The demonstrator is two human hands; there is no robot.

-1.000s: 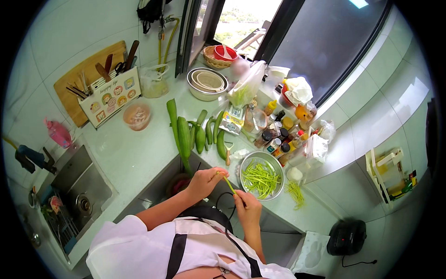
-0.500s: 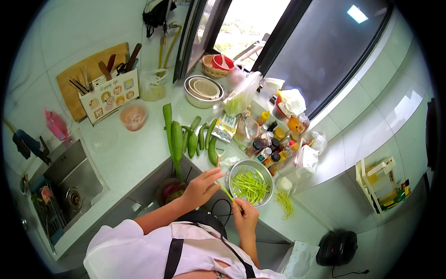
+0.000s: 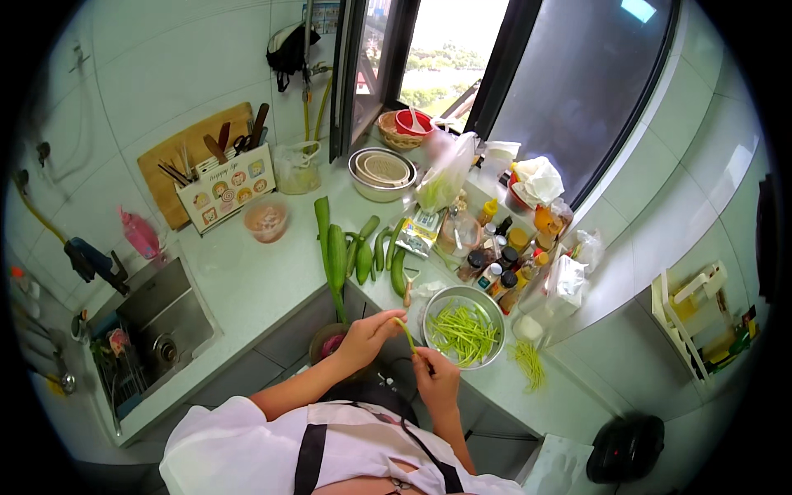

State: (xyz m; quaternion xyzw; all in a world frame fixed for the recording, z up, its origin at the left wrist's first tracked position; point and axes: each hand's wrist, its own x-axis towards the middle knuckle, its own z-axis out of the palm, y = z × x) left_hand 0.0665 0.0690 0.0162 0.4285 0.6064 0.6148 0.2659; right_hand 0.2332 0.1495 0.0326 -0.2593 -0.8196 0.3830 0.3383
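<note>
My left hand [image 3: 363, 340] and my right hand [image 3: 436, 379] hold a thin, bent green stalk [image 3: 407, 332] between them, over the counter's front edge. The left fingers pinch its upper end, and the right thumb and fingers grip it lower down. Just right of the hands stands a round metal bowl [image 3: 500, 318] holding many short green stalk pieces [image 3: 462, 332]. A small heap of thin pale-green stalks [image 3: 528, 365] lies on the counter to the bowl's right. Beyond my left hand rests a peeler [image 3: 407, 285]. The stalk's exact kind cannot be told.
Long green gourds [image 3: 337, 257] and several smaller green vegetables [image 3: 365, 262] lie left of the bowl. Bottles and jars [image 3: 503, 268] crowd behind it. A sink [image 3: 169, 318] is at the left, with a knife block [image 3: 227, 194] behind. Below the counter edge a bin [image 3: 322, 340] is partly hidden.
The view has shifted, so the scene sits farther right. My hands have come closer together, and the stalk between them, straighter before, is now bent.
</note>
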